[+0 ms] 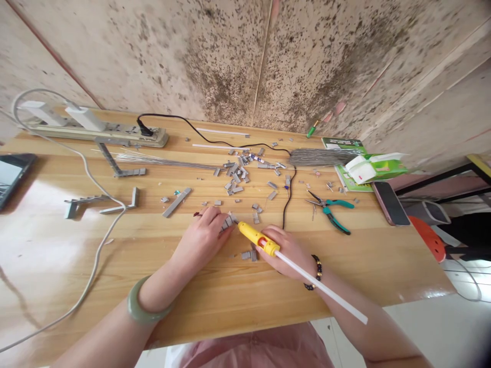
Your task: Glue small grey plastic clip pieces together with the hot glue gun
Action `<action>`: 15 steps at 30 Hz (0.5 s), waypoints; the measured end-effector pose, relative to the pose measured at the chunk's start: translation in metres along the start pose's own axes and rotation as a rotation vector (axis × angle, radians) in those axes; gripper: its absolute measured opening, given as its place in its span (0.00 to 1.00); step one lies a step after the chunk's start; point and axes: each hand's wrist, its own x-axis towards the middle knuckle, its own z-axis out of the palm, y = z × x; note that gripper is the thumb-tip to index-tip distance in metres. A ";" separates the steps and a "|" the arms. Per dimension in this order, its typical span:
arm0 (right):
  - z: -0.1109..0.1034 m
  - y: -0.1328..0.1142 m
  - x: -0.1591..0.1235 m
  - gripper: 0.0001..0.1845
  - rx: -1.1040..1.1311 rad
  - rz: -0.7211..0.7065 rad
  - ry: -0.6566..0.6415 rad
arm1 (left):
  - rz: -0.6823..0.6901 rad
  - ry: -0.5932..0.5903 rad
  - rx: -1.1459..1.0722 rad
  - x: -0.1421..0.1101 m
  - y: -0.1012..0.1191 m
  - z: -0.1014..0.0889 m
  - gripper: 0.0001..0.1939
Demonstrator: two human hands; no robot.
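My right hand [286, 251] is closed around a yellow hot glue gun [255, 236], with a long white glue stick [322, 286] running out of its back over my forearm. The gun's nozzle touches or nearly touches a small grey segmented piece [227, 222]. That piece is pinched in the fingers of my left hand [203, 235], which partly hide it. Just below the gun lie a few small grey blocks [249, 255]. Beyond my hands is a loose pile of grey blocks [237, 174].
Teal-handled pliers [333, 212] lie at right, near a phone [390, 203] and a bundle of thin wires [326, 156]. Jointed grey pieces [123, 174] stand at left by a white cable [94, 179]. A power strip [115, 135] sits at the back, its black cord [215, 142] crossing the table.
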 end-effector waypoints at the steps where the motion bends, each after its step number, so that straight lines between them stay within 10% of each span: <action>1: 0.000 0.000 0.000 0.02 -0.003 0.012 0.007 | 0.000 0.007 0.003 0.000 0.000 0.000 0.07; 15: -0.003 -0.004 0.002 0.04 0.066 0.095 0.025 | 0.016 0.049 0.036 0.000 0.000 0.001 0.07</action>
